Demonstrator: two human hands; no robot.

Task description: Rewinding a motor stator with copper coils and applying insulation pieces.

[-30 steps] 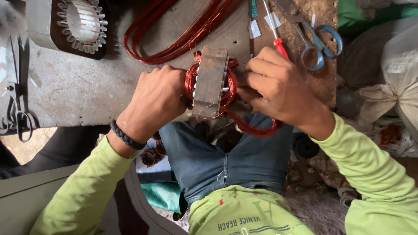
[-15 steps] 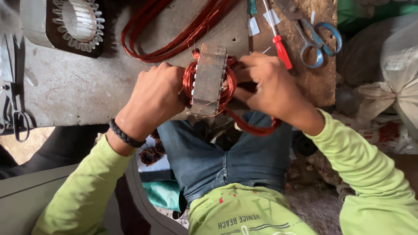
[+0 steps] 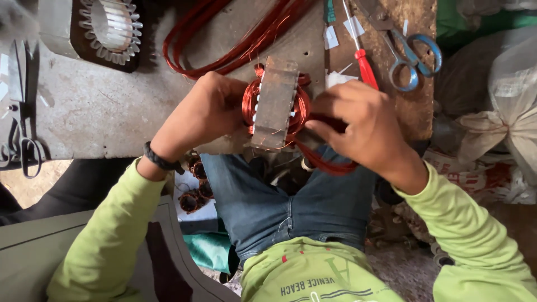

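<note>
Two bare hands close on a grey metal stator core [image 3: 274,103] wound with copper-red wire coils [image 3: 250,100], which stands at the near edge of a worn grey workbench [image 3: 100,112], just above the person's lap in blue jeans. The left hand [image 3: 204,112] sits at the core's 9 o'clock, its fingers curled together against the coil on that side; a dark band circles its wrist. The right hand [image 3: 363,126] sits at the core's 3 o'clock, fingers bunched and pinched onto the red wire there, with a loop of wire [image 3: 324,162] sagging below it toward 5 o'clock. Compared with half a second ago, both hands keep the same grip on the same sides, and the core has hardly moved; the right hand has slid slightly lower along the coil. At the core's 12 o'clock a long hank of loose red wire [image 3: 224,45] curls across the bench. At 10 o'clock lies a second, empty stator [image 3: 106,28] with pale toothed slots. At 1 o'clock rest a red-handled screwdriver [image 3: 364,67] and blue-handled scissors [image 3: 411,56] on a brown board. At far 9 o'clock, dark scissors [image 3: 22,117] lie flat.
</note>
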